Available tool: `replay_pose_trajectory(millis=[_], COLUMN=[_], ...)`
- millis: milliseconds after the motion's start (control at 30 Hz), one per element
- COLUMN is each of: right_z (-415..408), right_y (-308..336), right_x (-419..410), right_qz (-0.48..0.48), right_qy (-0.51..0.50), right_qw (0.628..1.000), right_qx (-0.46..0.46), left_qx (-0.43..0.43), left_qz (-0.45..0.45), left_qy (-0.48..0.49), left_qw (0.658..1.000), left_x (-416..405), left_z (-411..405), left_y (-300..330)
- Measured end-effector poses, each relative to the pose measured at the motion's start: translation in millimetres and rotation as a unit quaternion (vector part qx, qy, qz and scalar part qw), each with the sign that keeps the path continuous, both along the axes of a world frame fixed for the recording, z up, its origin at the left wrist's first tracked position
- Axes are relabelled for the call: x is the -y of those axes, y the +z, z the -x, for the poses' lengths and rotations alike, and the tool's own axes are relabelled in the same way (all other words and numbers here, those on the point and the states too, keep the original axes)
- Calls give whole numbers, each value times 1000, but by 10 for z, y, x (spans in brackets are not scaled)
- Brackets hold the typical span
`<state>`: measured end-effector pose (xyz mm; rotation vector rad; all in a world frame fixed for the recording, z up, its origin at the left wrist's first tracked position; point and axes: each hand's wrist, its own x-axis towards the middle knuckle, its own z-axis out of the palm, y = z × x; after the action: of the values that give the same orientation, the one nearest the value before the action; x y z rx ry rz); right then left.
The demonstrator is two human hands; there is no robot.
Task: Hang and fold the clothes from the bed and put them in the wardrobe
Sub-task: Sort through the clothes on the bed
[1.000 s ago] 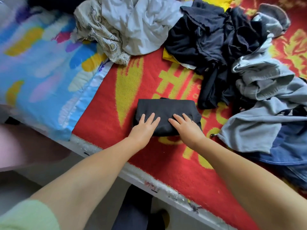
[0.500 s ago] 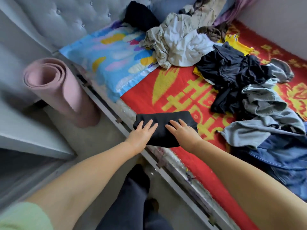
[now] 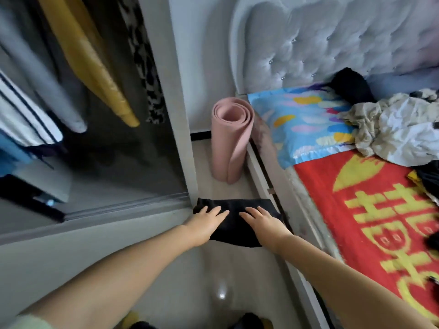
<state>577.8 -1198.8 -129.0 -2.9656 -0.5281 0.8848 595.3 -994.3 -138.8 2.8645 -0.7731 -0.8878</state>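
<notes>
A folded black garment (image 3: 234, 206) hangs in the air over the floor, between the open wardrobe (image 3: 175, 115) and the bed (image 3: 356, 222). My left hand (image 3: 204, 222) holds its left end and my right hand (image 3: 263, 222) its right end. The fingers lie flat on top and the thumbs are hidden underneath. Inside the wardrobe hang a yellow garment (image 3: 95, 67), a leopard-print one (image 3: 145, 67) and a white striped one (image 3: 23, 115). A heap of crumpled white and beige clothes (image 3: 399, 131) lies on the bed at the right.
A rolled pink mat (image 3: 231, 141) stands upright on the floor between the wardrobe post and the bed frame. A blue patterned pillow (image 3: 304, 124) lies below the tufted grey headboard (image 3: 332, 43). Glossy floor lies beneath my arms.
Both hands lifted the folded black garment off the red blanket and carried it left, off the bed. My view swung from the bed toward the open wardrobe.
</notes>
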Motion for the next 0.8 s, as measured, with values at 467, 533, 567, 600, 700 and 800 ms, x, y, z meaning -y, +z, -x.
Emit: replay_pose_trajectory(millis=[467, 533, 567, 600, 700, 800], right_z=[-472, -612, -690, -766, -1028, -1383], right_y=[-118, -176, -235, -302, -537, -866], right_x=[-3696, -3813, -3850, -3874, -3877, -3844], right_qz=[-85, -74, -71, -69, -60, -65], right_qy=[205, 213, 218, 223, 221, 216], right_qw=[975, 974, 973, 971, 971, 970], right_qx=[-28, -34, -37, -45, -74, -91], left_qx=[-27, -30, -36, -44, -72, -83], left_qz=[3, 13, 15, 15, 16, 36], left_qy=[132, 137, 139, 141, 155, 161], left_qw=[991, 990, 990, 989, 985, 983], left_x=[-3748, -3852, -3886, -3909, -3902, -3873], left_z=[228, 115, 51, -12, -257, -618], left_y=[-86, -162, -218, -281, -513, -754])
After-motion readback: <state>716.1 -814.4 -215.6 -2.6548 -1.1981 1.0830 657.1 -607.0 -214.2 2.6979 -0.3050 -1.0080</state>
